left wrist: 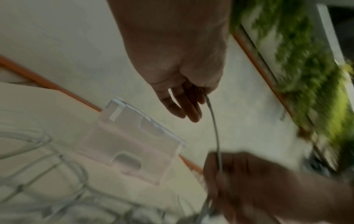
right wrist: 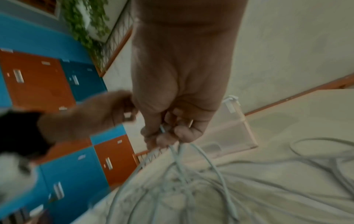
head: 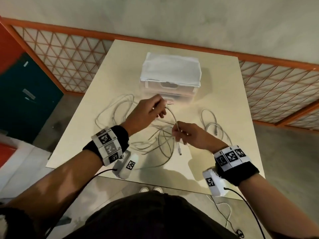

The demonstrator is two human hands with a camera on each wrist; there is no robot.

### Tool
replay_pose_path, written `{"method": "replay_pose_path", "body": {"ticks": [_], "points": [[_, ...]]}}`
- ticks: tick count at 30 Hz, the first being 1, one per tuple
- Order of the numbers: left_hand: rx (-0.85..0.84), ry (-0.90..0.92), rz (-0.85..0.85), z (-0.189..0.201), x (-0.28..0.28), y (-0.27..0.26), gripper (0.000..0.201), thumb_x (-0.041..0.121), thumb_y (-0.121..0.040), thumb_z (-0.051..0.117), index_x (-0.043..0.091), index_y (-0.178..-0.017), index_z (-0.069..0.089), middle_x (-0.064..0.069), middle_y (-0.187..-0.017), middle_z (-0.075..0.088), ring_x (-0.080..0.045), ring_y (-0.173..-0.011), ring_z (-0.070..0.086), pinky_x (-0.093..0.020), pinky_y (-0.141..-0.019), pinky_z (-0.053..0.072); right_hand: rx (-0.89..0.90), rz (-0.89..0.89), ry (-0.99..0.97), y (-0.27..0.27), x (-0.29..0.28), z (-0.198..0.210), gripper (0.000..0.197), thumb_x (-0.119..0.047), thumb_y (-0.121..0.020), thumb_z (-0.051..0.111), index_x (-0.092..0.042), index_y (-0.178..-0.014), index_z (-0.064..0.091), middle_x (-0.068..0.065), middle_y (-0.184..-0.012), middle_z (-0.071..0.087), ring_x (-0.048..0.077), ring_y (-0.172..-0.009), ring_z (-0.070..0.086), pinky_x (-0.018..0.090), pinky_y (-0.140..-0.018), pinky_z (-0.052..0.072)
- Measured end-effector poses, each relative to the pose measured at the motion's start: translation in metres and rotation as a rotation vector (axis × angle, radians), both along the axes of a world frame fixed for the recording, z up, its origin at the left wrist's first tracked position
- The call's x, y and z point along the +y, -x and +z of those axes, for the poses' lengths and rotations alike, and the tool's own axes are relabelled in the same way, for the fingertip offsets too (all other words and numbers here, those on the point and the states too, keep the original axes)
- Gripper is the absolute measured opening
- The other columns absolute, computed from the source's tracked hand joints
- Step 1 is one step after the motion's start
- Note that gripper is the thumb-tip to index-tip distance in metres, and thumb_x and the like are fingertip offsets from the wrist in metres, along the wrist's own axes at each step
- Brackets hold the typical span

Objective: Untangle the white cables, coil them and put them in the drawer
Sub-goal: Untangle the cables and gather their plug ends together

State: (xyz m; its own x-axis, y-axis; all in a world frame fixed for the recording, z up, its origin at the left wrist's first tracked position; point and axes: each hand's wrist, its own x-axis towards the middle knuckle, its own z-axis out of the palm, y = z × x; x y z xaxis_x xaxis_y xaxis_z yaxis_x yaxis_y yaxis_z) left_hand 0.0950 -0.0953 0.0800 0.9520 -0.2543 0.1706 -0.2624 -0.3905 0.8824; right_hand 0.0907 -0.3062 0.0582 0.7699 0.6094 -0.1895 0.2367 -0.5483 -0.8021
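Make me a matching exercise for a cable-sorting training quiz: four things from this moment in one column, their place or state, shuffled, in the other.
1. left hand
2. right hand
3. drawer unit
4. loose cable loop

A. lies alone at the table's right side
B. stands at the back, cloth on top
C. pinches the raised cable's upper end
D. grips several strands above the tangle

Pairs: 1-C, 2-D, 3-B, 4-A

right wrist view: motion blur smears the left hand (right wrist: 95, 118) beside the wrist | cables (right wrist: 191, 181) below the right hand (right wrist: 172, 130) merge, strands uncountable | left wrist view: right hand (left wrist: 258, 181) blurred, cut by bottom edge | head view: drawer unit (head: 170, 94) front partly hidden behind left hand (head: 146, 114)
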Motion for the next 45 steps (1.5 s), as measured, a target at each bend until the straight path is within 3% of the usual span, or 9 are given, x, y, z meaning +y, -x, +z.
{"method": "replay_pose_path", "body": {"ticks": [5,11,13,17,21,25,35,39,45], "points": [[0.038,0.294,0.148,0.018,0.016,-0.01,0.023,0.01,-0.103,0.036,-0.002,-0.087,0.048,-0.018,-0.108,0.068,-0.03,-0.089,0.071,-0.032,-0.077,0.057,-0.025,-0.009,0.032,-0.014,-0.007,-0.012,0.012,-0.02,-0.099,0.045,-0.011,-0.099,0.054,-0.001,-0.1,0.069,0.013,-0.067,0.054,0.017,-0.06,0.044],[0.149,0.706,0.205,0.041,0.012,-0.008,0.034,0.011,-0.105,0.026,0.012,-0.073,0.038,0.001,-0.061,0.056,-0.016,-0.055,0.058,-0.032,-0.066,0.055,-0.18,0.026,0.175,-0.041,-0.012,-0.021,0.012,-0.02,-0.094,0.056,-0.01,-0.097,0.062,0.006,-0.098,0.068,0.02,-0.088,0.062,0.036,-0.084,0.049],[0.217,0.767,0.232,0.047,0.016,-0.012,0.035,0.013,-0.103,0.028,0.016,-0.068,0.03,0.004,-0.051,0.039,-0.011,-0.044,0.037,-0.025,-0.051,0.047,-0.224,0.029,0.137,-0.047,-0.008,-0.01,0.011,-0.013,-0.093,0.057,-0.006,-0.095,0.064,0.007,-0.094,0.068,0.012,-0.083,0.061,0.022,-0.08,0.046],[0.221,0.478,0.199,0.035,0.03,-0.009,0.032,0.029,-0.093,0.058,0.023,-0.069,0.037,0.007,-0.053,0.022,-0.01,-0.047,0.015,-0.02,-0.043,0.017,-0.318,-0.068,0.009,-0.061,0.002,0.035,0.008,-0.007,-0.093,0.053,-0.008,-0.092,0.062,-0.004,-0.083,0.06,-0.002,-0.073,0.055,0.007,-0.066,0.039],[0.212,0.079,0.041,0.018,0.023,-0.002,0.027,0.035,-0.076,0.078,0.021,-0.097,0.068,0.004,-0.052,0.03,-0.011,-0.049,0.026,-0.027,-0.052,0.023,-0.477,-0.032,-0.052,-0.064,0.012,0.078,0.002,-0.013,-0.092,0.056,-0.011,-0.093,0.057,-0.002,-0.084,0.057,0.007,-0.075,0.053,0.008,-0.063,0.038],[0.0,0.054,0.125,0.027,0.014,-0.009,0.022,0.036,-0.091,0.059,0.023,-0.075,0.066,0.002,-0.061,0.059,-0.006,-0.056,0.046,-0.025,-0.058,0.035,-0.488,-0.057,-0.115,-0.063,0.024,0.094,0.004,-0.015,-0.094,0.053,-0.016,-0.091,0.05,-0.006,-0.071,0.052,0.014,-0.063,0.054,0.014,-0.055,0.037],[-0.337,0.405,0.512,0.071,0.054,-0.022,0.03,0.021,-0.102,0.041,0.022,-0.073,0.049,-0.004,-0.067,0.043,-0.006,-0.052,0.031,-0.022,-0.051,0.027,-0.076,0.124,0.186,-0.069,0.0,-0.033,0.024,-0.022,-0.098,0.047,-0.006,-0.088,0.063,0.006,-0.085,0.072,0.021,-0.081,0.066,0.035,-0.082,0.049],[-0.184,-0.009,0.65,0.042,0.089,-0.03,0.03,0.028,-0.097,0.053,0.023,-0.067,0.059,0.015,-0.055,0.057,0.006,-0.055,0.051,-0.015,-0.057,0.036,-0.062,-0.018,0.072,-0.074,-0.004,-0.036,0.022,-0.015,-0.1,0.04,-0.015,-0.085,0.056,-0.008,-0.072,0.067,0.021,-0.078,0.066,0.047,-0.088,0.049],[0.222,-0.387,0.585,-0.017,0.085,-0.015,0.074,0.042,-0.089,0.06,0.007,-0.147,0.031,-0.026,-0.114,0.065,-0.038,-0.107,0.061,-0.043,-0.092,0.048,-0.279,-0.137,-0.003,-0.08,0.013,0.026,0.022,-0.026,-0.099,0.043,-0.015,-0.098,0.062,-0.018,-0.053,0.056,0.0,-0.051,0.053,0.02,-0.06,0.042]]}}
